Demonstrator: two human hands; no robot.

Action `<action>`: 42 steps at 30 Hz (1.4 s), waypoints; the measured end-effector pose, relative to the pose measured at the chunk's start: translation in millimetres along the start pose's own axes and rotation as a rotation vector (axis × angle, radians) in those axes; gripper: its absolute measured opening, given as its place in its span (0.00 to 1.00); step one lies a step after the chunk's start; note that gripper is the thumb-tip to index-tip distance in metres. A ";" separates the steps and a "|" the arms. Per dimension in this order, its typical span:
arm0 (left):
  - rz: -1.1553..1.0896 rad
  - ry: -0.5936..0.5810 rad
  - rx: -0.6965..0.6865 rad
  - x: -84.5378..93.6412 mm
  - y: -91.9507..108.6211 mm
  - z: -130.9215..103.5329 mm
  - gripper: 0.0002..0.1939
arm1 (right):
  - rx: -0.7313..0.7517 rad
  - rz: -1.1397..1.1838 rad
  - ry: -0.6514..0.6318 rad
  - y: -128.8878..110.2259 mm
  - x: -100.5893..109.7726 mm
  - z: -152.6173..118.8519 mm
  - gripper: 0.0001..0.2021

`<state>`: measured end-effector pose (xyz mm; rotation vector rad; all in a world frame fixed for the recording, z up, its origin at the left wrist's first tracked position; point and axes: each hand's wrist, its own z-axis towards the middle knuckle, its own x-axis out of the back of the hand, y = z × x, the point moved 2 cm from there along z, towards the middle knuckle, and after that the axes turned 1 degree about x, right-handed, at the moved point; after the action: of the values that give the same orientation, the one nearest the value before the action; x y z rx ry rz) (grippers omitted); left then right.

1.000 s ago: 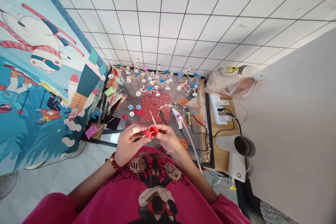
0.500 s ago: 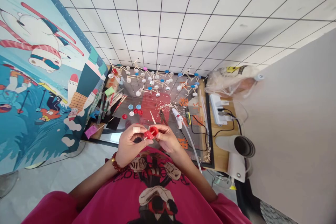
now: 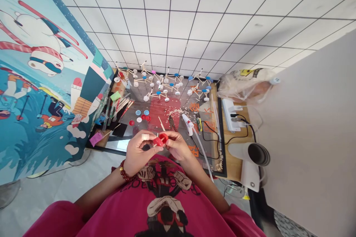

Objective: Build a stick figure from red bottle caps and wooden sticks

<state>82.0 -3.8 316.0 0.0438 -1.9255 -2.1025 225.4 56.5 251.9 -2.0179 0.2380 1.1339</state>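
Observation:
Near the table's front edge, my left hand (image 3: pixel 141 149) pinches a red bottle cap (image 3: pixel 158 142) with a thin stick through or against it. My right hand (image 3: pixel 177 146) grips a second red cap (image 3: pixel 164 138), its hollow side showing, close beside the first. Just beyond the fingers lie pale wooden sticks (image 3: pixel 161 123). Loose red, blue and white caps (image 3: pixel 143 117) rest to the left. To the right are dark-handled pliers (image 3: pixel 171 122), a white glue gun (image 3: pixel 188 124) and a yellow-black cutter (image 3: pixel 199 124).
Stick-and-cap assemblies (image 3: pixel 167 85) line the table's back edge by the tiled wall. Tools and sticks (image 3: pixel 122 108) lie at the left. A power strip (image 3: pixel 231 115), plastic bag (image 3: pixel 244 85) and stacked cups (image 3: pixel 258 154) stand at the right; cables cross the mat.
The two red caps have shifted very slightly between my fingers, and the view has moved a little. Both hands keep their hold.

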 end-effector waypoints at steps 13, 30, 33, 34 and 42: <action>0.015 -0.002 -0.010 0.3 3.7 -1.1 0.14 | -0.021 -0.005 -0.028 5.2 3.9 0.8 0.19; -0.457 0.047 0.465 4.0 -20.2 2.0 0.16 | 0.551 -0.817 -0.015 -27.6 -5.7 -18.2 0.15; -0.622 -0.020 0.629 2.9 -24.3 0.4 0.17 | 0.630 -0.968 -0.036 -35.5 -15.4 -27.7 0.14; -0.639 -0.037 0.640 2.7 -24.7 0.1 0.17 | 0.637 -0.994 -0.037 -36.9 -18.2 -30.0 0.15; -0.335 -0.035 0.192 13.4 -11.7 3.5 0.15 | 0.495 -0.923 -0.030 -38.5 -27.9 -36.1 0.13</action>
<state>66.2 -2.7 307.2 0.3981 -2.2678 -2.1147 251.7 50.7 305.2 -1.3889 -0.3733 0.4448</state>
